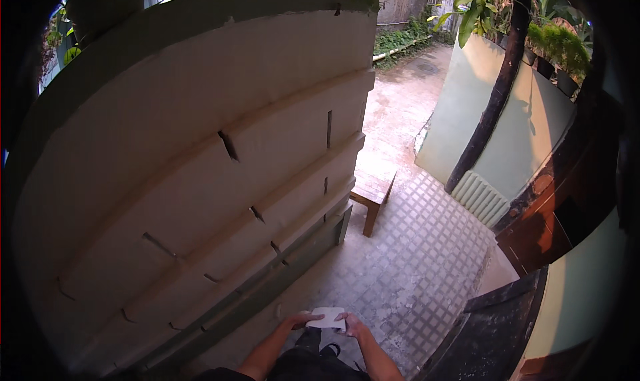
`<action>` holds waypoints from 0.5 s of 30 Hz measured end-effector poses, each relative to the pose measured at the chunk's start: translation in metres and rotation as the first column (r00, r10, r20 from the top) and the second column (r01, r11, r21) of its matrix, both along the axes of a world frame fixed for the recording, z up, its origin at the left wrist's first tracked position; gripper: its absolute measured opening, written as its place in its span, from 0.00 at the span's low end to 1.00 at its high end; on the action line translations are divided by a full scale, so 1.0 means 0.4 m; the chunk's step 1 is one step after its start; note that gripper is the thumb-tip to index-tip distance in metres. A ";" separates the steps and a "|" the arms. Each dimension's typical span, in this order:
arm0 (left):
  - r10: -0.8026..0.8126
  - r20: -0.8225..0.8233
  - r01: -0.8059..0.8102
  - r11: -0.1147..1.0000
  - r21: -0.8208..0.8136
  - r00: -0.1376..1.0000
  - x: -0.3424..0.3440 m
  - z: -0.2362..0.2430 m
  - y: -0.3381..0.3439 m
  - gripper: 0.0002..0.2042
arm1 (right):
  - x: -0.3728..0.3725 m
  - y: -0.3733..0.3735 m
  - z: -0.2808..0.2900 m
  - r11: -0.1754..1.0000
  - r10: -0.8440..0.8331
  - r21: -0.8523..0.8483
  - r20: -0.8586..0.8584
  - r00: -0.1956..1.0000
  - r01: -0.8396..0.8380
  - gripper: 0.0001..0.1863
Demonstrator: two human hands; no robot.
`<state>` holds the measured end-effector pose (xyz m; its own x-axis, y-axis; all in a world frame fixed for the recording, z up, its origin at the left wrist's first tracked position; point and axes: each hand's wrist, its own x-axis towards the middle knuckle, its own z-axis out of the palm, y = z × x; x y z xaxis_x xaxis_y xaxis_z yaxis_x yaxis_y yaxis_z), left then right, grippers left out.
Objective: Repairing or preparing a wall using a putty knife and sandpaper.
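Observation:
A small white flat piece (327, 317), like a folded cloth or a slab, is held level in front of my body. My left hand (304, 320) grips its left end, with the thumb lying on top. On the other end, my right hand (353, 324) is closed round the right edge. The fingers beneath the piece are hidden, and it is too small in view to tell its exact kind. Below it, my dark clothing and a dark loop of strap or cord show.
A tall pale wall (200, 114) with ledges and slots rises at my left. Ahead, a wooden table (373, 193) stands at its end. The floor (427, 248) is patterned tile. At right are a dark wooden door (497, 328), a slanting post (490, 108) and potted plants (563, 51).

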<state>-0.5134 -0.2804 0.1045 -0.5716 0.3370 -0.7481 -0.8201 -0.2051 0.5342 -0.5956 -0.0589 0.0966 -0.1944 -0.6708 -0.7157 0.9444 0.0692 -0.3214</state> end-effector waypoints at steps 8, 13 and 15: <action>0.208 -0.098 -0.164 0.926 0.341 0.973 -0.213 0.039 -0.045 0.25 | -0.192 -0.080 0.149 0.994 -0.008 -0.105 0.070 0.997 0.016 0.12; -0.002 -0.154 0.013 0.998 0.065 0.988 -0.357 0.165 -0.087 0.29 | -0.260 -0.123 0.240 0.998 -0.014 0.055 -0.158 0.987 0.023 0.13; -0.049 -0.206 0.003 0.977 -0.215 0.977 -0.389 0.121 -0.086 0.32 | -0.269 -0.146 0.209 0.995 -0.031 0.086 -0.157 0.987 0.045 0.14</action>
<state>-0.6690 -0.3149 0.1530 -0.7161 0.2005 -0.6685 -0.6888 -0.0486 0.7233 -0.7033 -0.1174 0.1804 -0.3317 -0.5955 -0.7317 0.8861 0.0694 -0.4582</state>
